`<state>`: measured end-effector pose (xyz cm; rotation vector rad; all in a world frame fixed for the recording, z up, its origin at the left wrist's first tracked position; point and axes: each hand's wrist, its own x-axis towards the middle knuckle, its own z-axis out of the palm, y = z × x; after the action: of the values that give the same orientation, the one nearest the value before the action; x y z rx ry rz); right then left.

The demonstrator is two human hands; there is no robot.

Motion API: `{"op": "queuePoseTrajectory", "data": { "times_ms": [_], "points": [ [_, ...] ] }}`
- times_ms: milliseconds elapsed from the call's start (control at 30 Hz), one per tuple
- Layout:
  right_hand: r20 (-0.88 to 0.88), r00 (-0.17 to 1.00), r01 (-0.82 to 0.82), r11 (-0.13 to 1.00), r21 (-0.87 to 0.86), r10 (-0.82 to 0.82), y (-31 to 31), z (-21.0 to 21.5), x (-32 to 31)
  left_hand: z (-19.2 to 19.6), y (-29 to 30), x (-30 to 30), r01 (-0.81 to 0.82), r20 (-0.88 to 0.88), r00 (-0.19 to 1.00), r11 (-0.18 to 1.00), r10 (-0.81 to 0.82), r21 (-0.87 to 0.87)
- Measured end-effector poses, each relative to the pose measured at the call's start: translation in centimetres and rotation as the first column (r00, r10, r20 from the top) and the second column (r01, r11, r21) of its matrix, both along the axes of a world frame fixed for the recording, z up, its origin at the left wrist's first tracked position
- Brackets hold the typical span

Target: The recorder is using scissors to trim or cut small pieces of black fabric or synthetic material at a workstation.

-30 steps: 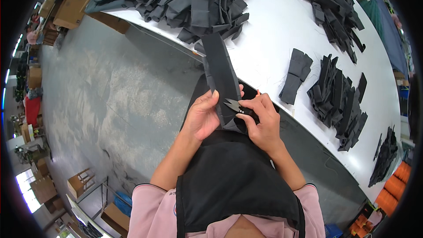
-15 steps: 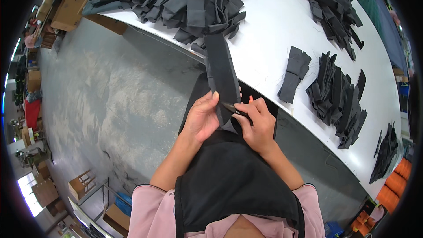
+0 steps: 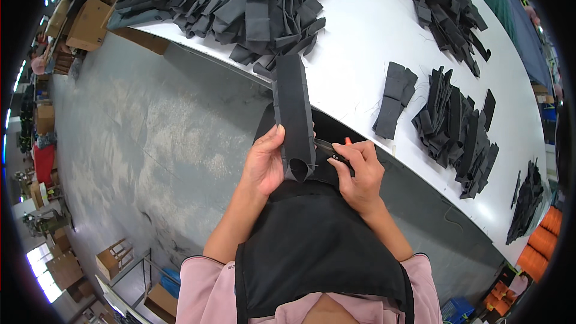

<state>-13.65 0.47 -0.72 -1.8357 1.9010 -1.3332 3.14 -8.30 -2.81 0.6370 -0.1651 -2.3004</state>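
Observation:
A long black fabric strip [image 3: 294, 108] lies along my left hand [image 3: 263, 165], which grips its left edge with the thumb on top. The strip's far end reaches up to the table edge, and its near end curls open above my black apron [image 3: 318, 240]. My right hand [image 3: 365, 174] is closed around small dark thread snips [image 3: 327, 147]. Their blades point left at the strip's right edge; whether they touch it I cannot tell. An orange tip shows above my right fingers. The fingers of my left hand behind the strip are hidden.
A white table [image 3: 354, 42] runs diagonally ahead and to the right. A large heap of black strips [image 3: 258, 18] lies on its far left, with more piles [image 3: 456, 132] on the right. One small stack [image 3: 393, 99] lies near the edge. Cardboard boxes [image 3: 90, 24] stand at far left.
The snips have moved from over the strip's face to its right edge, with my right hand shifting right. The strip has turned slightly, and its curled near end now shows.

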Motion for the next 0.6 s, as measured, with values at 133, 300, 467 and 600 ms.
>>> {"op": "queuePoseTrajectory", "data": {
  "times_ms": [133,300,467,600],
  "points": [
    [0.041,0.999,0.014,0.998,0.054,-0.016,-0.08,0.25,0.31,-0.21,0.19,0.14,0.020,-0.045,0.999,0.999,-0.018,0.051],
    [0.008,1.000,-0.009,0.999,-0.032,0.009,-0.41,-0.45,0.07,-0.29,0.30,0.22,0.054,-0.063,0.997,0.996,-0.049,0.073],
    [0.100,0.992,0.075,0.997,-0.037,-0.071,0.45,0.15,0.15,-0.29,0.31,0.07,0.040,-0.024,0.999,0.999,-0.039,0.030],
    [0.093,0.995,0.040,0.999,0.019,-0.041,0.47,0.21,0.19,-0.29,0.13,-0.01,0.050,-0.008,0.999,0.999,-0.050,0.014]
  ]
}}
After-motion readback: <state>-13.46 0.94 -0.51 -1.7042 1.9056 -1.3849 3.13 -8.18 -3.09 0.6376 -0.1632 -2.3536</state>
